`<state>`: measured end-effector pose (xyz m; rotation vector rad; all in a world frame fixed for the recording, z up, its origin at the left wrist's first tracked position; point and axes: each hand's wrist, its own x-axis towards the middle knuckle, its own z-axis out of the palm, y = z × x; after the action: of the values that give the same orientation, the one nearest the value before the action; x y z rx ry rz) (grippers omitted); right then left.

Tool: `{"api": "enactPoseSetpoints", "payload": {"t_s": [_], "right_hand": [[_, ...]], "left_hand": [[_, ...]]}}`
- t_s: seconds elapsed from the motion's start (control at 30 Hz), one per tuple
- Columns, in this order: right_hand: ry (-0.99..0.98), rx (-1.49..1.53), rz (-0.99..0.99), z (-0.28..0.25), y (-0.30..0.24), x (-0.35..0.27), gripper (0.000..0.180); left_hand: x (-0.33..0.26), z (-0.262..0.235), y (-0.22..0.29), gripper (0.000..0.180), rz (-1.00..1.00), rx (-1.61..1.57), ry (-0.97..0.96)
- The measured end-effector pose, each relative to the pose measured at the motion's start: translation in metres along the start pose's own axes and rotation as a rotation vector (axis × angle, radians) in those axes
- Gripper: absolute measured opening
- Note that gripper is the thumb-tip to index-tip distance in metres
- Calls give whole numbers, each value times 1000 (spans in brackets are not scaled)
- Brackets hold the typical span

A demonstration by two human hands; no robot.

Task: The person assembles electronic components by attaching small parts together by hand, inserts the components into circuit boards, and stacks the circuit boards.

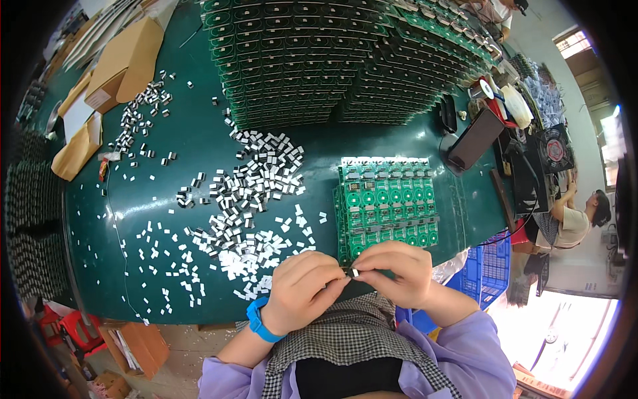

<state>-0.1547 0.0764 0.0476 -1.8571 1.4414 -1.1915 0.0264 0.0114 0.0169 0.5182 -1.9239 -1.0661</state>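
Observation:
My left hand [302, 289], with a blue band at its wrist, is closed in a pinch close to the table's front edge. Facing it, my right hand [402, 272] is also pinched, and the fingertips of both nearly meet. Between them is a small black-and-white block [355, 272], partly covered by fingers. Just beyond my right hand lies a stack of green circuit boards [385, 199] with rows of round coils and small parts. To the left spreads a heap of similar black-and-white blocks [266, 173]. Nearer, small white pieces [242, 263] lie piled and scattered.
Tall stacks of green boards [292, 66] rise at the back. A dark phone [475, 139] leans at the right, near a black fan [553, 147]. An opened cardboard box [126, 63] lies far left. Blue crates [488, 272] stand beside the table. Another person [575, 219] is at the right.

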Motion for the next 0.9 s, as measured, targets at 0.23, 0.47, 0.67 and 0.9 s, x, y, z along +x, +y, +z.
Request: {"api": "enactPoseSetpoints", "payload": {"t_s": [0.23,0.47,0.67,0.9], "right_hand": [[39,-22,59,-4,3,-2,18],[64,28,109,-6,4,-2,17],[195,-422,4,-40,28,27,14],[30,-653,-109,-48,43,51,12]], "left_hand": [[-4,-9,-2,16,19,197,-30],[-2,-18,-1,22,-134,374,71],[2,-36,-17,17,-357,871,167],[-5,-44,-37,18,-421,974,80]]}}
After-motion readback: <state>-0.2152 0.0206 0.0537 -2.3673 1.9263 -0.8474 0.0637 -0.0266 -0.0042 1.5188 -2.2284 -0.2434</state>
